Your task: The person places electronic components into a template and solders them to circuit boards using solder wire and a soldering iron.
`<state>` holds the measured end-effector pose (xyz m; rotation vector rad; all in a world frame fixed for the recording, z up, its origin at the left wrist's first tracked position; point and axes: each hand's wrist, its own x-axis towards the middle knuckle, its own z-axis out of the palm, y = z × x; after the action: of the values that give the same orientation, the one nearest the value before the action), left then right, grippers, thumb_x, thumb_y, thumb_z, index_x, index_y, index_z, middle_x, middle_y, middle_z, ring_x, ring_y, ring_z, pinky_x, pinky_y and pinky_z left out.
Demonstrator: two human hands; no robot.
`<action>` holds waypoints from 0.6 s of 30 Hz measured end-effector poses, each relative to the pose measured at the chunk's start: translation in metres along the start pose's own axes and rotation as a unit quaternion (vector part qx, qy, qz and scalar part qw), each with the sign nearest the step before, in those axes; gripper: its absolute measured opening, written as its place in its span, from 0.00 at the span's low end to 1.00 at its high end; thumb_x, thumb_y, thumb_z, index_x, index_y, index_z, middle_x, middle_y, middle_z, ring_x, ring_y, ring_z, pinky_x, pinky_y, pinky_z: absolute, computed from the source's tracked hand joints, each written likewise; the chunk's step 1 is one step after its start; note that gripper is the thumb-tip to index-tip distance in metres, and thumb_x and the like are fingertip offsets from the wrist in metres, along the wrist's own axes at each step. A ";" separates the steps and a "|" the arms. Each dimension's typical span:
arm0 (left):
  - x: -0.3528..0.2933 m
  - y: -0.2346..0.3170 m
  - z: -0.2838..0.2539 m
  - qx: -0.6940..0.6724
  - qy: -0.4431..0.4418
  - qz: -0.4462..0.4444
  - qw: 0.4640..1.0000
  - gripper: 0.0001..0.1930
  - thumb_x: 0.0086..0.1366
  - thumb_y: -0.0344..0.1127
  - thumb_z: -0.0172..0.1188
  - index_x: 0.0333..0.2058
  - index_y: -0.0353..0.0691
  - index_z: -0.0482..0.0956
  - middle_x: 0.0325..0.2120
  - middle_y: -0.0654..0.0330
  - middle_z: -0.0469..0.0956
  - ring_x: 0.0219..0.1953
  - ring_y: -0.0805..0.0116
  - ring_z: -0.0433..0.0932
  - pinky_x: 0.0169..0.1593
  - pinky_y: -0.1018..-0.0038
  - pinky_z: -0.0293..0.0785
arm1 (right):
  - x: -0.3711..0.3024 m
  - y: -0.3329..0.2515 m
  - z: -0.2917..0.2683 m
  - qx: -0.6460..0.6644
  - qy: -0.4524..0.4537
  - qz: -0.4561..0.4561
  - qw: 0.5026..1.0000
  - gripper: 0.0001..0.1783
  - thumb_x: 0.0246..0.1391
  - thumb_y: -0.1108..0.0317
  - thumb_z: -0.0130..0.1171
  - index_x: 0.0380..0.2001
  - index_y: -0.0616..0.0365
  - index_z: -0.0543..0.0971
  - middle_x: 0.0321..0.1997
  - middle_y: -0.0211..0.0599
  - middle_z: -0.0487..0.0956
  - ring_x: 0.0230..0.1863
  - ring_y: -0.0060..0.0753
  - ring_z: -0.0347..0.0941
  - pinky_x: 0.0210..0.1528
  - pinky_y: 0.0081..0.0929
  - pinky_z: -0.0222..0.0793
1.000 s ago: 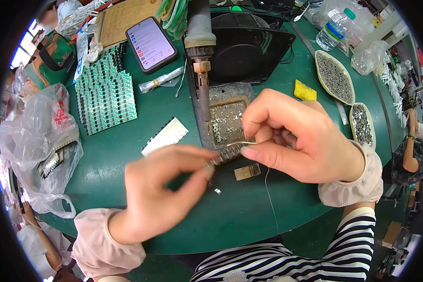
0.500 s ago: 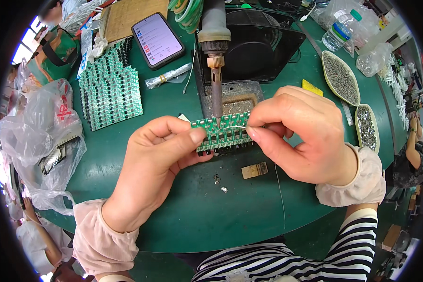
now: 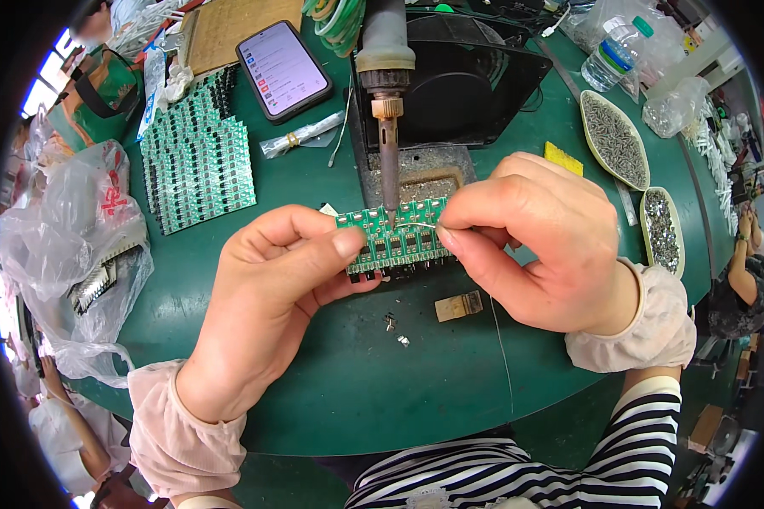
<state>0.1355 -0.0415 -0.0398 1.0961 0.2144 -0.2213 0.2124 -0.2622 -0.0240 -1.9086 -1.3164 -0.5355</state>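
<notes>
My left hand grips the left end of a green circuit board panel, thumb on top and fingers beneath. A soldering iron points straight down from above, its tip on or just over the board's upper part. Between thumb and forefinger, my right hand pinches a thin solder wire, whose end reaches toward the iron's tip. That hand's other fingers are curled at the board's right end, partly hidden. The wire's tail hangs down past the right hand over the table edge.
Finished-looking circuit panels lie at the left beside a plastic bag. Behind stand a phone and a black fan-like box. At right are two trays of small metal parts, a yellow sponge and a water bottle.
The board and both hands have shifted slightly left. The solder wire now bows a little near the iron's tip. Both grips stay the same.
</notes>
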 end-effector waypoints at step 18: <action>-0.001 -0.005 0.002 0.040 0.010 -0.022 0.999 0.04 0.66 0.29 0.61 0.31 0.39 0.76 0.31 0.62 0.81 0.32 0.75 0.80 0.41 0.73 0.82 | 0.003 -0.004 -0.022 0.054 -0.058 0.157 0.984 0.06 0.50 0.78 0.64 0.30 0.60 0.76 0.17 0.27 0.68 0.17 0.20 0.63 0.19 0.22 0.55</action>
<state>0.1327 -0.0453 -0.0433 1.1735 0.2503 -0.2602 0.2119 -0.2763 -0.0070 -2.0300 -1.0627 -0.1923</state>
